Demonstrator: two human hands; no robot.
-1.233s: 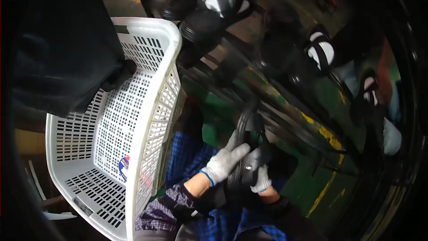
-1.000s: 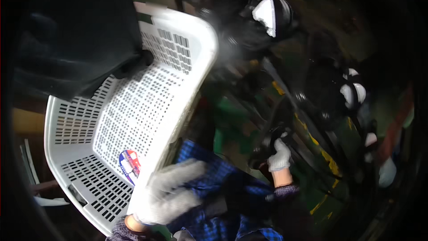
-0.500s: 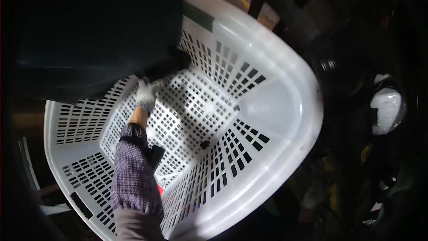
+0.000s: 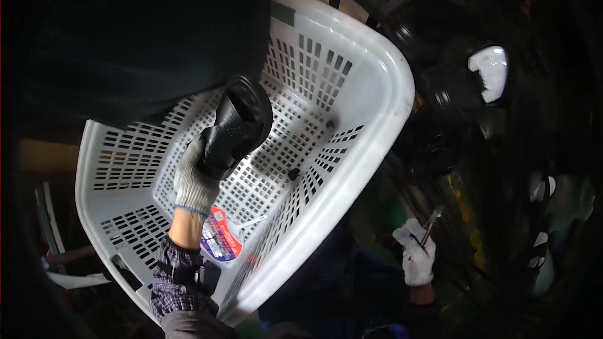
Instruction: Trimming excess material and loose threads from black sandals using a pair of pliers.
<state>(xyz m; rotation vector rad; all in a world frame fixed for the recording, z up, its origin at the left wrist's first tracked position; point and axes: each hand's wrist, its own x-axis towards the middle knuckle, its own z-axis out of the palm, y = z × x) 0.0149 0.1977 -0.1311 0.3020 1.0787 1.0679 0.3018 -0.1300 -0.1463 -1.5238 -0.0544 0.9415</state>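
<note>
My left hand (image 4: 196,182), in a pale knit glove, grips a black slide sandal (image 4: 235,132) by its broad strap. The hand and sandal are over the inside of a white slotted plastic basket (image 4: 370,144). Off to the right of the basket, my right hand (image 4: 418,254), gloved in white, closes around a slim metal tool (image 4: 431,226) that points up. Its exact kind is too dim to make out. A round red, white and blue label (image 4: 221,235) lies in the basket near my left wrist.
A large dark sheet-like thing (image 4: 151,44) covers the basket's far left part. Small black bits (image 4: 293,174) lie in the basket. Beyond its right rim, black objects stand in shadow, one with a shiny white patch (image 4: 490,72). Pale strips (image 4: 53,220) sit at the left.
My left hand has come back toward me from beside the dark sheet, now with the sandal in it. My right hand with the tool has come into view at the lower right.
</note>
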